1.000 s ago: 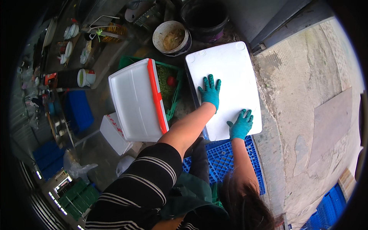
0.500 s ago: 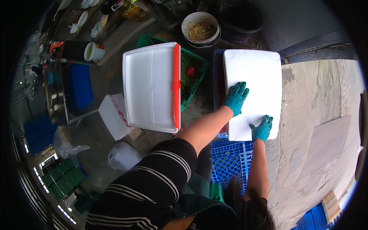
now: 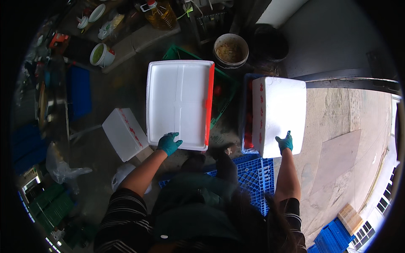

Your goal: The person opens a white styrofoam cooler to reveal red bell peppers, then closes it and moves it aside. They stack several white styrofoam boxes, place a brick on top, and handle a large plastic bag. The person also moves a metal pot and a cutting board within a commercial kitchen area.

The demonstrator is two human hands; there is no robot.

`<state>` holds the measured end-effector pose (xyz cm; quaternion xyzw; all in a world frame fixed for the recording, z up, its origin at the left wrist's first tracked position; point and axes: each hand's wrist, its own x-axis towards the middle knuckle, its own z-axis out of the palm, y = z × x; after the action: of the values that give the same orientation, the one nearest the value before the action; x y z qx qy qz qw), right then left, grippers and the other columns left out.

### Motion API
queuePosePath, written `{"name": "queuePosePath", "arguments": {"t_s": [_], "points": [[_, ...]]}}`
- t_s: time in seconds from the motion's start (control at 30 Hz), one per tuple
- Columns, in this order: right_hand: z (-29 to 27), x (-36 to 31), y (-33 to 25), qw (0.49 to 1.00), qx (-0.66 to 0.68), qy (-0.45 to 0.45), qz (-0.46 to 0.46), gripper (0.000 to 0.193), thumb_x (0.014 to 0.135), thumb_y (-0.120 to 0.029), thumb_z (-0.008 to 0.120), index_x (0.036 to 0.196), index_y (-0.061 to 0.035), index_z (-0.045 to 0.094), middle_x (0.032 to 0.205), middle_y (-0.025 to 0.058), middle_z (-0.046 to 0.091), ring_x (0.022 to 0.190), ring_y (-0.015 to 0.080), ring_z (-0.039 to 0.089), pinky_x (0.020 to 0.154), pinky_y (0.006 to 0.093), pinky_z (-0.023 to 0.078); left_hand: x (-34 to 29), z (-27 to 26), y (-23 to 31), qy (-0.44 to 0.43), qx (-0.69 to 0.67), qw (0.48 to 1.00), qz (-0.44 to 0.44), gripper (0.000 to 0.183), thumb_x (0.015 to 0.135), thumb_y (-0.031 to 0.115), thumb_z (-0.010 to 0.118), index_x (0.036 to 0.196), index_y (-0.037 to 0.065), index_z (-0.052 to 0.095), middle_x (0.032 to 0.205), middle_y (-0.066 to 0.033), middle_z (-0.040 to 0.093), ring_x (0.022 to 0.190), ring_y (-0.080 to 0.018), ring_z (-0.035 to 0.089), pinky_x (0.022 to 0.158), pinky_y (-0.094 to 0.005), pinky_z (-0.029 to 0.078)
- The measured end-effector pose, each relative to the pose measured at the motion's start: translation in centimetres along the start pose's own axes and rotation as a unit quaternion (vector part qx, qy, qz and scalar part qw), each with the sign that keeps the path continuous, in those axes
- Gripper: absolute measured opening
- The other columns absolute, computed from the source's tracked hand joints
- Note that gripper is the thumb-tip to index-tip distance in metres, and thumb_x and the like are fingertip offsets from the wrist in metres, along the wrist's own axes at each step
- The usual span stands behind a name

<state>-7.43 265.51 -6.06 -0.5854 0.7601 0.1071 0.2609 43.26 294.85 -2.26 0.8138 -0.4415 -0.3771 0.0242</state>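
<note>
A white foam box with red marks down its left side stands at the right, its smooth broad face up. My right hand, in a green glove, rests on that face near the front edge, fingers apart. At the middle left lies a shallow white foam lid or tray, hollow side up, with a red strip along its right edge. My left hand, gloved alike, is at its near rim with thumb and fingers apart. Whether it touches the rim I cannot tell.
A blue crate with red contents shows beside the foam box. A green crate lies partly under the foam lid. A second foam box, a white bucket, an oil jug and a blue pallet surround me.
My left hand has left the right foam box and moved left to the foam lid. My right hand stays on the box, whose red-marked side now shows. The view has shifted.
</note>
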Motion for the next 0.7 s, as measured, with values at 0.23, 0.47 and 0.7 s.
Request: {"name": "queuePosePath", "arguments": {"t_s": [0.23, 0.47, 0.7], "points": [[-10.7, 4.6, -21.9, 0.984, 0.104, 0.034, -0.142, 0.084, 0.080, -0.033, 0.075, 0.144, 0.0015, 0.034, 0.137, 0.0239, 0.050, 0.126, 0.0342, 0.050, 0.101, 0.0386, 0.043, -2.9, -8.6, -6.9, 0.102, -0.075, 0.982, -0.140, 0.046, 0.081, 0.036, 0.070, 0.117, 0.008, 0.065, 0.117, -0.0159, 0.064, 0.110, -0.0324, 0.060, 0.095, -0.0411, 0.047], [-22.7, 14.8, -55.9, 0.865, 0.268, 0.116, -0.408, 0.065, 0.089, -0.034, 0.066, 0.140, -0.0019, 0.043, 0.134, 0.0179, 0.054, 0.123, 0.0249, 0.054, 0.100, 0.0336, 0.043, 1.7, -12.8, 0.3, 0.205, -0.143, 0.965, -0.076, 0.046, 0.079, 0.034, 0.073, 0.116, 0.007, 0.064, 0.116, -0.0141, 0.065, 0.108, -0.0320, 0.060, 0.095, -0.0413, 0.047], [-30.7, 23.5, -76.3, 0.812, 0.091, 0.239, -0.524, 0.061, 0.092, -0.040, 0.054, 0.144, -0.0107, 0.040, 0.139, 0.0198, 0.047, 0.124, 0.0389, 0.049, 0.102, 0.0444, 0.041, 23.0, -26.5, 13.8, 0.371, -0.094, 0.918, 0.105, 0.085, 0.076, 0.026, 0.079, 0.145, 0.006, 0.033, 0.137, -0.0186, 0.049, 0.122, -0.0369, 0.051, 0.102, -0.0439, 0.042]]}}
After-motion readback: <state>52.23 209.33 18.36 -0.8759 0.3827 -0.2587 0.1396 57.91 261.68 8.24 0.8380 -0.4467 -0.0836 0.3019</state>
